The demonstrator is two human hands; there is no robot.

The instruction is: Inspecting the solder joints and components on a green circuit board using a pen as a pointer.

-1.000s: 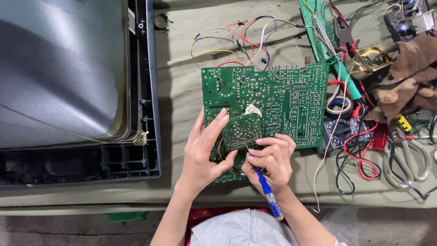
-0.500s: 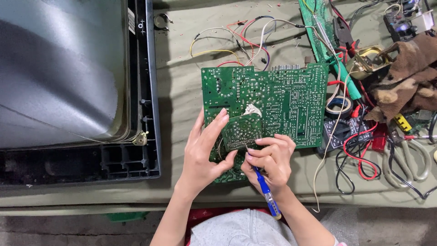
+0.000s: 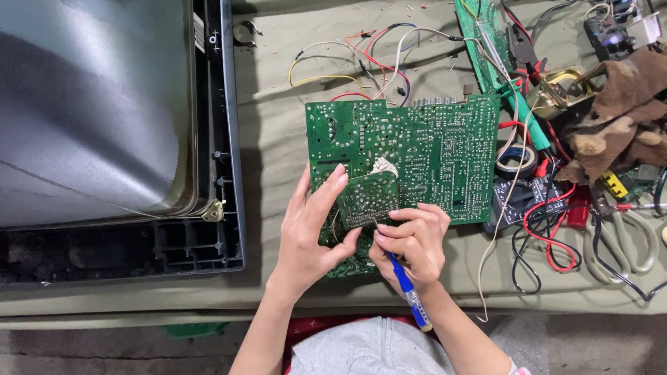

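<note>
Two hands work low at the near edge of the counter [image 3: 278, 139]. The right hand [image 3: 410, 243] has its fingers closed around a blue pen-like tool [image 3: 406, 292], its tip at a small green board [image 3: 368, 198]. The left hand [image 3: 313, 229] pinches that small board's left edge between thumb and fingers. Beneath lies a large green circuit board [image 3: 431, 153]. Farther off lie loose coloured wires [image 3: 361, 62]; a television casing [image 3: 104, 125] sits far left.

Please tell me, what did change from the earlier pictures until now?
Nothing visibly changed. The left hand still steadies the small green board on the large circuit board, and the right hand still holds the blue-handled tool at it.
</note>
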